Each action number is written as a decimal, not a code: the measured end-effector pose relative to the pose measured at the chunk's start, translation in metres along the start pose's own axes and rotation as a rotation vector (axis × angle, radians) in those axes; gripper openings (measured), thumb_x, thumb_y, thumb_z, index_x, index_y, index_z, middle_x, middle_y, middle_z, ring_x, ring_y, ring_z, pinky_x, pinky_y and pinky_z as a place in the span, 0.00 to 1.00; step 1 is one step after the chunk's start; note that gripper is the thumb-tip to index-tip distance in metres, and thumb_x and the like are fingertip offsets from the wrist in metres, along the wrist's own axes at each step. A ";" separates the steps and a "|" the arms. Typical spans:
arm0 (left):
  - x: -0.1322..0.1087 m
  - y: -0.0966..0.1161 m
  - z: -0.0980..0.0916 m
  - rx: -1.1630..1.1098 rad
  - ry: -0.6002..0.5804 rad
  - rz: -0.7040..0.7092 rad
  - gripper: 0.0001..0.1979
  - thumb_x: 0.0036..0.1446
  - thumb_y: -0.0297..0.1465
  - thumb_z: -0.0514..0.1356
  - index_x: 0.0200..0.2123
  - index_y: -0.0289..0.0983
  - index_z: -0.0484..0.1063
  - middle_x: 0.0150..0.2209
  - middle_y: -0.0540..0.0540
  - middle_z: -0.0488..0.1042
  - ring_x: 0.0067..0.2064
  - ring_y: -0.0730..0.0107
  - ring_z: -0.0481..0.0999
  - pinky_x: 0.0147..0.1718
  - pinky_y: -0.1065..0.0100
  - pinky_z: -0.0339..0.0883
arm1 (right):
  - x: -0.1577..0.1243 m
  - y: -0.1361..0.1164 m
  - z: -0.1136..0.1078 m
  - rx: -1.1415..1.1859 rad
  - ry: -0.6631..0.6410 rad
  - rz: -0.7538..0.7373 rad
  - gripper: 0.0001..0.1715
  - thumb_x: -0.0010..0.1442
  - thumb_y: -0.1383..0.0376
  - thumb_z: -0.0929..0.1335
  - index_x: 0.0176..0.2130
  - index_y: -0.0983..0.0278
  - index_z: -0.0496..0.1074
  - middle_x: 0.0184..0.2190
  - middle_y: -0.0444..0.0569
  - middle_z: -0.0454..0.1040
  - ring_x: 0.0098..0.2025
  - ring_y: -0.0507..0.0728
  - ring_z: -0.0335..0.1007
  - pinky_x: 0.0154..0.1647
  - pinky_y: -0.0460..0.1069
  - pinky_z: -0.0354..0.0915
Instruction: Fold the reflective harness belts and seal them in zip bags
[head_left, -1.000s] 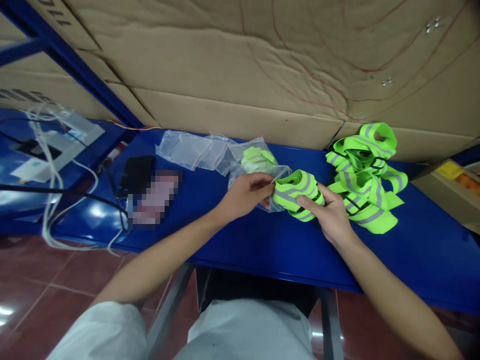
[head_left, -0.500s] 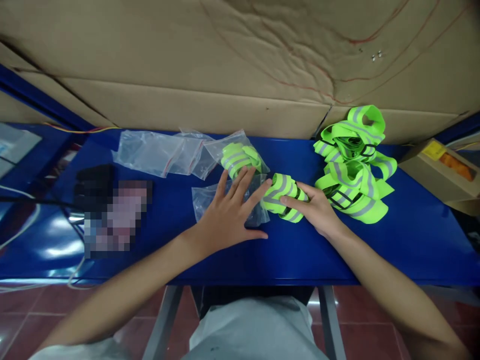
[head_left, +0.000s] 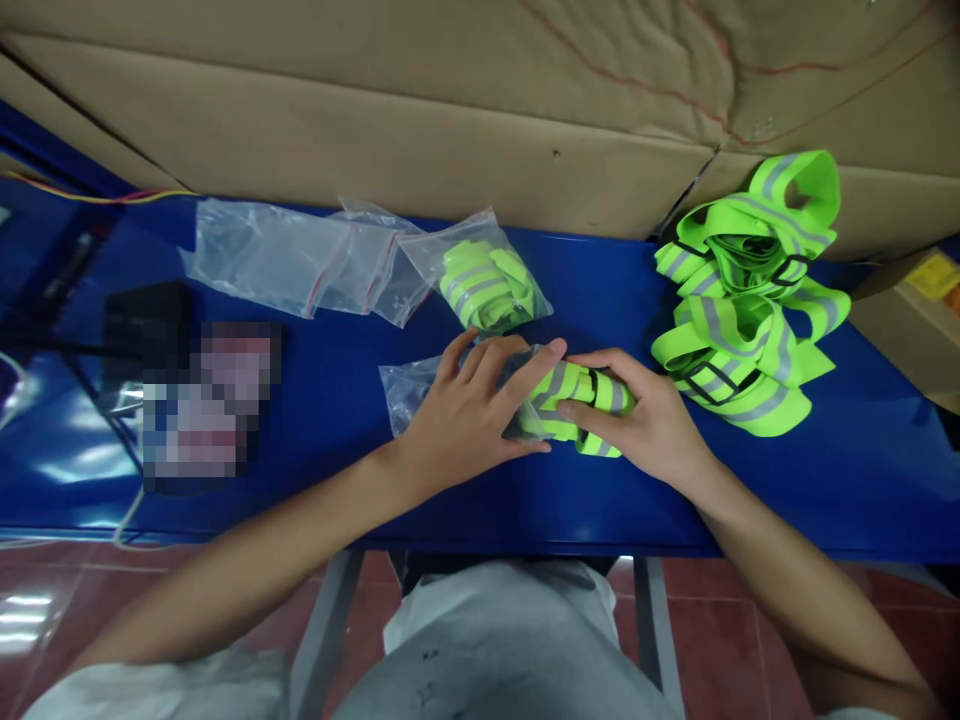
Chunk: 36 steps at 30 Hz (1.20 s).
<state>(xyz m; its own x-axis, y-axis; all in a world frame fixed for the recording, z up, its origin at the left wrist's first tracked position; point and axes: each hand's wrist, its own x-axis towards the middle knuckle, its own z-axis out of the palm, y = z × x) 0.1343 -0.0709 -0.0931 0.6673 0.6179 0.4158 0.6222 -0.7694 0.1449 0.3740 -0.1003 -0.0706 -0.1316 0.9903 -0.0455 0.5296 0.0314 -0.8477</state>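
My right hand (head_left: 652, 420) grips a folded neon-yellow reflective strap (head_left: 592, 390) with grey stripes and a black buckle, thumb on top. The strap's left part lies inside the mouth of a clear plastic bag (head_left: 409, 385). Over that bag curves my left hand (head_left: 476, 400), its index finger and thumb at either side of the opening, holding the film. The hand covers much of the bag. Just beyond it lies a filled plastic bag (head_left: 487, 285) with another folded strap inside.
Several flat clear bags (head_left: 255, 250) overlap at the back left of the blue table (head_left: 330, 400). A heap of loose reflective straps (head_left: 750, 300) lies at right, beside a cardboard box (head_left: 900, 300). A black object (head_left: 146, 325) and cables are at left. Cardboard (head_left: 375, 130) lines the back.
The folded strap has gone from the bag's mouth partly into it, pushed leftward by my right hand. My left hand's spread fingers have curled around the bag. The view has shifted slightly.
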 end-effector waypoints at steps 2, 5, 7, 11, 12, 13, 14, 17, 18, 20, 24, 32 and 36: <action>0.000 0.002 0.000 -0.008 -0.009 -0.003 0.59 0.55 0.60 0.66 0.77 0.39 0.41 0.58 0.31 0.73 0.60 0.44 0.74 0.66 0.40 0.61 | -0.002 -0.002 -0.001 -0.057 -0.016 -0.006 0.25 0.60 0.50 0.77 0.52 0.56 0.76 0.44 0.44 0.82 0.38 0.55 0.75 0.33 0.48 0.66; 0.001 0.005 -0.001 0.003 -0.015 0.036 0.58 0.56 0.59 0.66 0.77 0.39 0.41 0.58 0.31 0.72 0.61 0.45 0.74 0.67 0.40 0.60 | -0.003 -0.004 -0.004 -0.112 -0.030 -0.005 0.23 0.60 0.51 0.77 0.51 0.57 0.75 0.38 0.42 0.81 0.28 0.51 0.68 0.28 0.47 0.60; 0.001 0.007 -0.003 0.022 -0.030 0.062 0.57 0.57 0.56 0.68 0.77 0.39 0.41 0.58 0.31 0.72 0.61 0.45 0.73 0.67 0.41 0.60 | -0.002 -0.004 -0.005 -0.123 -0.038 0.009 0.23 0.60 0.51 0.77 0.50 0.57 0.74 0.37 0.42 0.81 0.28 0.51 0.68 0.28 0.47 0.60; 0.002 0.009 -0.004 0.003 -0.015 0.072 0.58 0.56 0.57 0.67 0.77 0.38 0.41 0.57 0.31 0.72 0.59 0.46 0.74 0.65 0.43 0.63 | -0.001 -0.004 -0.008 -0.100 -0.065 0.026 0.24 0.58 0.50 0.78 0.48 0.58 0.73 0.39 0.43 0.81 0.33 0.53 0.72 0.32 0.47 0.62; 0.002 0.008 -0.003 0.000 -0.011 0.078 0.59 0.56 0.58 0.67 0.77 0.38 0.41 0.57 0.31 0.73 0.59 0.46 0.74 0.65 0.43 0.63 | -0.001 -0.004 -0.008 -0.095 -0.070 0.024 0.25 0.58 0.49 0.77 0.48 0.58 0.73 0.38 0.43 0.81 0.33 0.53 0.72 0.31 0.47 0.62; 0.002 0.008 -0.003 0.006 -0.014 0.085 0.59 0.57 0.57 0.67 0.77 0.37 0.40 0.57 0.31 0.73 0.59 0.46 0.74 0.65 0.43 0.63 | -0.002 -0.005 -0.007 -0.094 -0.069 0.020 0.25 0.59 0.48 0.77 0.48 0.58 0.73 0.38 0.43 0.81 0.31 0.52 0.70 0.31 0.47 0.62; 0.003 0.008 -0.002 0.017 -0.017 0.096 0.58 0.58 0.56 0.67 0.77 0.37 0.39 0.57 0.31 0.73 0.59 0.46 0.74 0.66 0.43 0.62 | -0.003 -0.006 -0.006 -0.094 -0.064 0.015 0.26 0.60 0.46 0.76 0.48 0.58 0.74 0.38 0.43 0.81 0.29 0.51 0.68 0.29 0.47 0.60; 0.003 0.008 -0.003 0.054 -0.021 0.117 0.58 0.60 0.56 0.65 0.78 0.37 0.38 0.57 0.31 0.73 0.60 0.46 0.74 0.67 0.44 0.61 | -0.005 -0.009 -0.004 -0.105 -0.023 -0.012 0.24 0.62 0.45 0.74 0.48 0.59 0.75 0.37 0.42 0.81 0.23 0.47 0.60 0.25 0.47 0.56; 0.003 0.008 -0.003 0.065 -0.024 0.118 0.57 0.60 0.56 0.65 0.78 0.37 0.38 0.58 0.31 0.73 0.60 0.46 0.74 0.67 0.44 0.61 | -0.005 -0.009 -0.004 -0.101 0.000 -0.023 0.23 0.62 0.46 0.75 0.47 0.59 0.75 0.37 0.42 0.80 0.23 0.48 0.60 0.25 0.47 0.56; 0.003 0.012 -0.005 0.091 -0.043 0.108 0.54 0.62 0.56 0.63 0.78 0.39 0.40 0.59 0.31 0.72 0.61 0.46 0.74 0.67 0.44 0.61 | -0.002 -0.009 -0.003 -0.051 0.035 -0.032 0.22 0.61 0.48 0.76 0.46 0.58 0.76 0.39 0.44 0.81 0.29 0.50 0.67 0.29 0.47 0.61; 0.003 0.024 -0.007 0.173 -0.003 0.060 0.45 0.67 0.45 0.62 0.78 0.42 0.43 0.60 0.32 0.72 0.61 0.46 0.74 0.68 0.44 0.60 | 0.006 -0.005 -0.003 0.201 0.009 0.023 0.18 0.60 0.50 0.77 0.41 0.60 0.76 0.41 0.45 0.82 0.42 0.56 0.77 0.42 0.49 0.71; 0.005 0.022 -0.007 -0.001 -0.117 0.008 0.53 0.64 0.50 0.66 0.78 0.36 0.39 0.69 0.28 0.66 0.69 0.42 0.68 0.69 0.44 0.58 | 0.002 -0.003 0.002 -0.003 0.044 -0.122 0.20 0.61 0.53 0.77 0.49 0.57 0.75 0.44 0.44 0.82 0.42 0.56 0.79 0.40 0.49 0.72; 0.007 0.019 -0.011 -0.023 -0.118 0.060 0.57 0.60 0.50 0.69 0.77 0.33 0.40 0.64 0.28 0.71 0.64 0.44 0.72 0.64 0.48 0.64 | -0.002 -0.007 0.003 -0.151 0.057 -0.217 0.22 0.60 0.57 0.77 0.52 0.57 0.74 0.45 0.44 0.83 0.38 0.55 0.80 0.38 0.48 0.72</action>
<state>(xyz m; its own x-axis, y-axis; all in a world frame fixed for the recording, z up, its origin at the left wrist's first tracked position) 0.1463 -0.0835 -0.0779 0.7475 0.5841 0.3163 0.5709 -0.8084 0.1435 0.3685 -0.1025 -0.0662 -0.2100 0.9642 0.1619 0.6140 0.2589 -0.7457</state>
